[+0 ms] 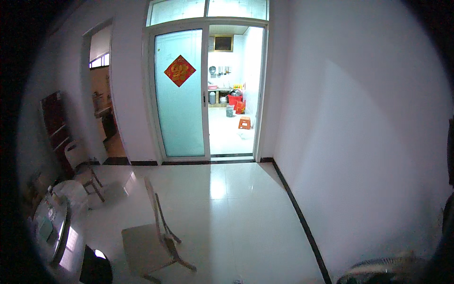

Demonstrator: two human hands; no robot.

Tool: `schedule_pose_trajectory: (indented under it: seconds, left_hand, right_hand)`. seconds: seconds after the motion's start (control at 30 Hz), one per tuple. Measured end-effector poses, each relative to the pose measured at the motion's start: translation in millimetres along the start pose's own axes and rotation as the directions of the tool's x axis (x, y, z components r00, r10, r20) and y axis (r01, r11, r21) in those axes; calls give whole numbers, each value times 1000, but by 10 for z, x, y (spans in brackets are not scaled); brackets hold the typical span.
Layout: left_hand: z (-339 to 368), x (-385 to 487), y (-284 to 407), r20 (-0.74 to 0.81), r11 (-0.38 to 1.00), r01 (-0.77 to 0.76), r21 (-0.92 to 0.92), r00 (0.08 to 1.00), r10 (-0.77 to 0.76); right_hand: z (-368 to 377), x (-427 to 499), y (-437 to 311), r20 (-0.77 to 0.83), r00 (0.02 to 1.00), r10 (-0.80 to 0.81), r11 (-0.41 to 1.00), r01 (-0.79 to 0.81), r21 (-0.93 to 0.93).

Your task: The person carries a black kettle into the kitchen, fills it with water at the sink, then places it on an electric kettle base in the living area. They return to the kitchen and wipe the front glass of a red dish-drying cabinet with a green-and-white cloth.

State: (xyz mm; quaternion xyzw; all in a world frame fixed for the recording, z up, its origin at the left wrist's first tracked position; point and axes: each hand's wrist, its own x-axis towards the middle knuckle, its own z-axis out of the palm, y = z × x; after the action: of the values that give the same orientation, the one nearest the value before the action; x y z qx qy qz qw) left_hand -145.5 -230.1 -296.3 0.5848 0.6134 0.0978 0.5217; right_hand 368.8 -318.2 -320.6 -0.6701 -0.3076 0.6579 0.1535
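Neither my left hand nor my right hand is in view. Before me a glossy tiled floor (241,213) runs to a sliding door of frosted glass (181,120) in a light frame. A red and gold diamond-shaped paper decoration (180,71) is fixed to its pane. The door's right half stands open onto a brightly lit kitchen. Inside, an orange plastic stool (244,123) is on the floor, with a small bin (230,111) and a red tub (234,99) behind it. Ladles and other utensils (223,71) hang on the far wall.
A pale chair (145,245) stands at the lower middle, left of centre. Left of it are a round table (76,241) with a glossy turntable and a dark seat (95,266). Another chair (83,174) is farther back. A white wall (347,142) with dark skirting (301,216) bounds the right.
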Motion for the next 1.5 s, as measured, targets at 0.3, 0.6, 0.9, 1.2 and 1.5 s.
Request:
schedule_pose_trajectory:
  seconds: [0.3,0.6,0.9,1.2,1.5]
  left_hand:
    - [-989,1301,427,75,995,104,-1,992,-103]
    - [-1842,3026,785,100,988,148,-51,985,-142]
    - [-3458,5555,2064,97,998,-2,61,995,-4]
    - [-4428,7796,2995,105,993,-52,101,994,42]
    - [-5134,8679,3271,55,987,156,23,986,-157]
  right_hand:
    - [-290,1960,-2197,110,993,46,913,3,-409]
    - [28,3206,-5391,154,976,-155,884,207,-419]
    - [-996,4288,-5981,185,970,-155,971,185,-154]
    - [-1947,4877,-6930,-188,982,-11,965,59,254]
    - [-3009,6754,-8949,-174,982,-74,989,95,114]
